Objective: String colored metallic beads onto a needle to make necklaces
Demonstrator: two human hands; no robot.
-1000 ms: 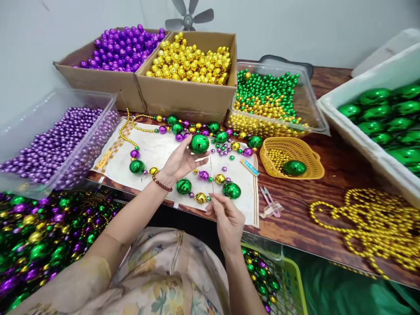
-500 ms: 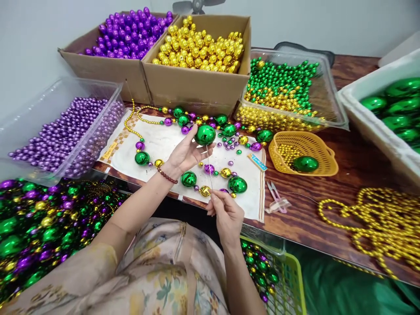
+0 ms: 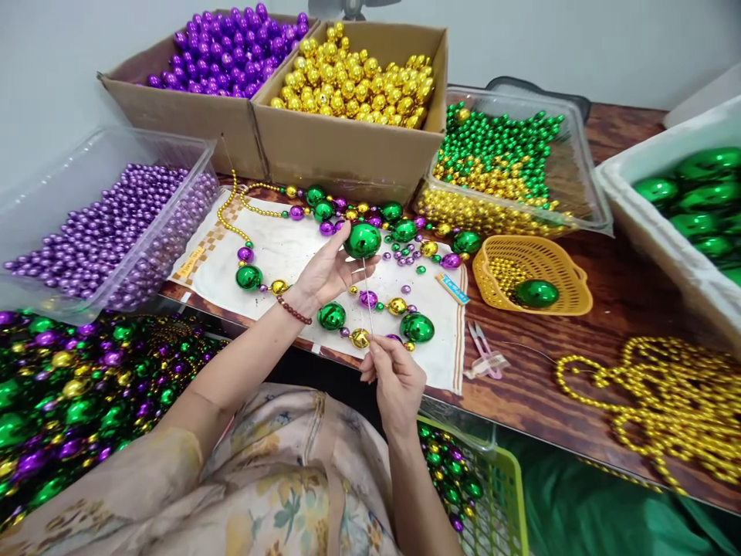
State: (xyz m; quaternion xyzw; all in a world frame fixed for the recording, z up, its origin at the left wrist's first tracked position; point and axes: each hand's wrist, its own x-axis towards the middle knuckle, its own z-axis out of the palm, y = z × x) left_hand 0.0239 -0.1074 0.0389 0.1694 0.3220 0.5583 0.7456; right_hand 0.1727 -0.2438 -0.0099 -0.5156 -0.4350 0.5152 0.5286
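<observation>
My left hand [image 3: 324, 274] holds a large shiny green ball [image 3: 362, 240] up above the white cloth [image 3: 289, 259]. A thin needle [image 3: 367, 297] runs from under the ball down to my right hand [image 3: 394, 378], which pinches its lower end. A strand of green, gold and purple beads [image 3: 353, 336] lies in a loop on the cloth beneath both hands.
Cardboard boxes of purple balls [image 3: 191, 108] and gold balls [image 3: 347, 147] stand at the back. Clear trays hold purple beads [image 3: 52, 255] and green and gold beads [image 3: 579, 185]. A yellow basket [image 3: 573, 297], scissors [image 3: 483, 351], gold bead strands [image 3: 665, 405] and a white bin of green balls [image 3: 631, 208] lie right.
My left hand has raised the green ball slightly, and the needle now reaches up to its underside. My right hand stays at the cloth's near edge.
</observation>
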